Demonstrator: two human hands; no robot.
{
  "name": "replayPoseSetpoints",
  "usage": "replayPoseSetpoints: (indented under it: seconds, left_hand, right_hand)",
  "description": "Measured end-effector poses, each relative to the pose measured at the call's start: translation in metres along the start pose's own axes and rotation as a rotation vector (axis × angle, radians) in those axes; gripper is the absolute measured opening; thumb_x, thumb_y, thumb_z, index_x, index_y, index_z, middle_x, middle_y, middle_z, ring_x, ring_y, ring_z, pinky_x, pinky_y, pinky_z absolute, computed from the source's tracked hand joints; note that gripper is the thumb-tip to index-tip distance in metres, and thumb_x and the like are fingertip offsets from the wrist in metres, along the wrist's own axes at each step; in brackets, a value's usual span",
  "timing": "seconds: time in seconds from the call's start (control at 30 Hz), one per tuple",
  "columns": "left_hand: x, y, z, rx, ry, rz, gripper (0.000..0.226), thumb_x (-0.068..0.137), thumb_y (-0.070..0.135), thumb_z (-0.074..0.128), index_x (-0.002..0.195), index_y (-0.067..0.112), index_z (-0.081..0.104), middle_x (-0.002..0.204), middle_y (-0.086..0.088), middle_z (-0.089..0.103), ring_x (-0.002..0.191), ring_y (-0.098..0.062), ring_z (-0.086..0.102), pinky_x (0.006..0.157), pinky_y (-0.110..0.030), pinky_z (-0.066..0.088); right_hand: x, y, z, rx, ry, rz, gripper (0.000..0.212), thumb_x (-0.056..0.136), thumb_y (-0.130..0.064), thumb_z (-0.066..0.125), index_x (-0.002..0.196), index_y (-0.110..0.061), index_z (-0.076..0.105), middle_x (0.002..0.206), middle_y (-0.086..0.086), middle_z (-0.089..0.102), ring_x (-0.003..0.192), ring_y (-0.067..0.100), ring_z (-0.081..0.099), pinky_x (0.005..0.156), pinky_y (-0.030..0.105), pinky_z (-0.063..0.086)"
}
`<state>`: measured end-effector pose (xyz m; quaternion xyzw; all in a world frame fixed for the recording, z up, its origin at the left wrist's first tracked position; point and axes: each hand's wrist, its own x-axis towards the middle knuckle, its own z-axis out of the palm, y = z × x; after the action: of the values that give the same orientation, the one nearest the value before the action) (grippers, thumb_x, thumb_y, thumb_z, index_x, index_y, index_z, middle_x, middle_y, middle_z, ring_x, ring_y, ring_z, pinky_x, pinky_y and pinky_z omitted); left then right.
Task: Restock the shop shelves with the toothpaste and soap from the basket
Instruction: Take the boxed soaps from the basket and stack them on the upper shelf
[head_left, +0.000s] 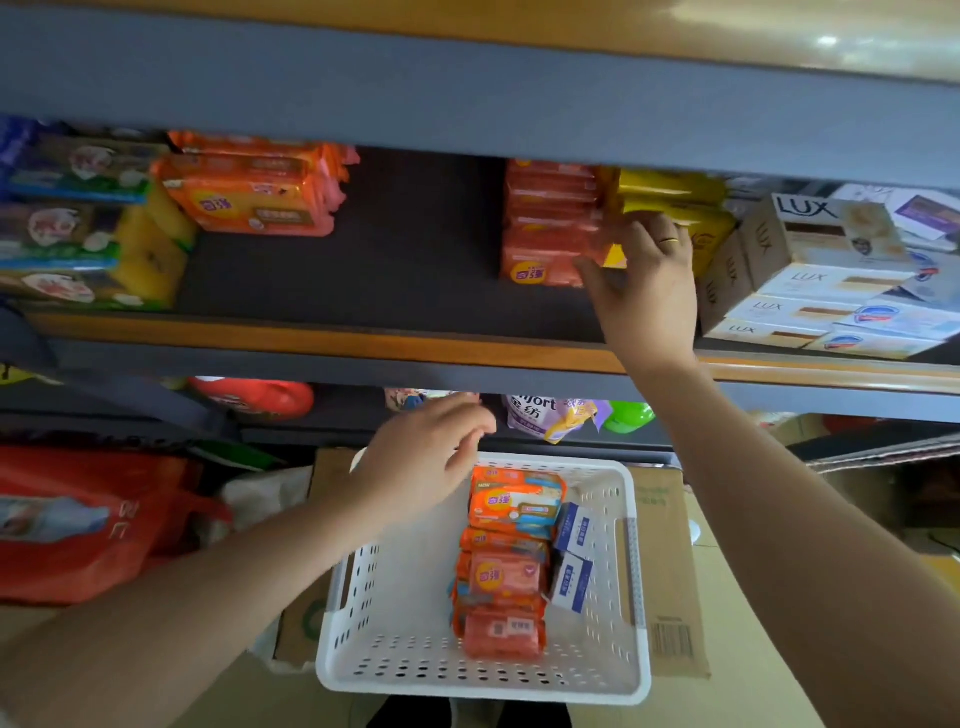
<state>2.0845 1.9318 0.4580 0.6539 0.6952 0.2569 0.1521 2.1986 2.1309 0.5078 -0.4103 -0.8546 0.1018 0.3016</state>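
From the head view, the right hand (644, 283) reaches onto the middle shelf (332, 340), its grip relaxed, fingers resting against the stacked orange soap packs (550, 234) beside yellow packs (675, 208). The left hand (426, 457) hovers over the white basket (395, 670), grip loose and holding nothing. Orange soap packs (506, 561) and small white-and-blue boxes (571, 556) lie in the basket.

— What is in the white plastic basket with holes (395, 623)?
— Orange wrapped soap packs (506, 566) in a row, and two small white-and-blue boxes (571, 556) beside them.
— And the shelf (363, 332)?
— A stack of orange soap bars (550, 228).
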Motion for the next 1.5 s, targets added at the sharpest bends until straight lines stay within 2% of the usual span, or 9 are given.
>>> replayPoseSetpoints:
  seconds: [0.1,0.27,0.53,0.77,0.97,1.1,1.23,1.4,1.5]
  left_hand:
    - [-0.032,-0.012,0.036,-0.059,-0.210,-0.054,0.034,0.084,0.029,0.031,0.097,0.017,0.060,0.094,0.000,0.063,0.077,-0.018,0.062,0.058,-0.032,0.051]
    - [-0.071,-0.020,0.085,0.025,-0.393,-0.168,0.021,0.090,0.021,0.052,0.110,0.015,0.055,0.115,-0.002,0.056,0.105,-0.018,0.055,0.083,-0.033,0.048]
    - [-0.101,-0.018,0.137,-0.031,-0.599,-0.358,0.044,0.089,0.029,0.055,0.130,0.017,0.045,0.134,-0.002,0.047,0.119,-0.019,0.048,0.098,-0.036,0.043]
    - [-0.098,-0.025,0.168,-0.037,-0.570,-0.553,0.057,0.086,0.036,0.058,0.135,0.017,0.037,0.131,-0.007,0.047,0.115,-0.023,0.050,0.094,-0.039,0.047]
    - [-0.093,-0.026,0.177,-0.115,-0.507,-0.640,0.042,0.074,0.028,0.073,0.109,0.016,0.053,0.116,-0.006,0.049,0.103,-0.022,0.051,0.092,-0.038,0.046]
    - [-0.105,-0.017,0.173,-0.062,-0.463,-0.551,0.031,0.079,0.022,0.068,0.099,0.011,0.048,0.107,-0.004,0.058,0.097,-0.022,0.054,0.076,-0.026,0.038]
    - [-0.112,-0.019,0.162,-0.199,-0.352,-0.596,0.033,0.080,0.015,0.067,0.106,0.009,0.048,0.106,-0.008,0.064,0.087,-0.022,0.061,0.071,-0.027,0.046]
    - [-0.106,-0.024,0.128,-0.349,-0.200,-0.709,0.041,0.079,0.010,0.068,0.117,0.011,0.053,0.109,-0.002,0.062,0.092,-0.019,0.062,0.081,-0.030,0.050]
    - [-0.097,-0.020,0.104,-0.395,-0.194,-0.699,0.038,0.080,0.009,0.067,0.115,0.011,0.054,0.102,0.006,0.056,0.090,-0.013,0.057,0.078,-0.023,0.045]
  right_hand:
    - [-0.044,0.000,-0.011,0.126,0.104,-0.054,0.017,0.085,-0.017,0.055,0.083,-0.001,0.062,0.086,0.018,0.062,0.081,0.036,0.056,0.066,0.031,0.035]
    - [-0.154,0.017,0.001,0.244,-0.325,0.117,0.027,0.085,-0.028,0.045,0.082,-0.006,0.061,0.066,0.004,0.060,0.057,0.028,0.056,0.053,0.032,0.038]
    - [-0.243,0.039,0.033,0.114,-0.915,0.230,0.015,0.094,-0.017,0.047,0.094,-0.009,0.059,0.093,0.006,0.067,0.081,0.025,0.062,0.059,0.025,0.035]
    - [-0.269,0.050,0.040,0.151,-1.083,0.229,0.022,0.092,-0.023,0.051,0.110,-0.013,0.060,0.106,0.003,0.065,0.094,0.022,0.062,0.073,0.030,0.047]
    - [-0.283,0.060,0.044,0.229,-1.185,0.339,0.025,0.092,-0.026,0.053,0.113,-0.016,0.063,0.113,0.002,0.066,0.101,0.018,0.060,0.083,0.027,0.046]
    - [-0.298,0.058,0.055,0.146,-1.353,0.210,0.031,0.094,-0.030,0.049,0.123,-0.021,0.056,0.123,0.001,0.060,0.113,0.021,0.055,0.094,0.034,0.045]
    - [-0.305,0.051,0.065,0.018,-1.437,0.108,0.044,0.091,-0.038,0.052,0.132,-0.025,0.044,0.131,0.001,0.053,0.118,0.024,0.051,0.093,0.039,0.048]
    - [-0.309,0.035,0.078,-0.194,-1.321,-0.054,0.037,0.087,-0.019,0.053,0.123,-0.020,0.047,0.121,0.000,0.055,0.115,0.024,0.051,0.088,0.037,0.047]
    - [-0.302,0.032,0.080,-0.115,-1.376,0.058,0.035,0.085,-0.022,0.056,0.118,-0.025,0.046,0.113,0.001,0.059,0.105,0.023,0.058,0.083,0.036,0.051]
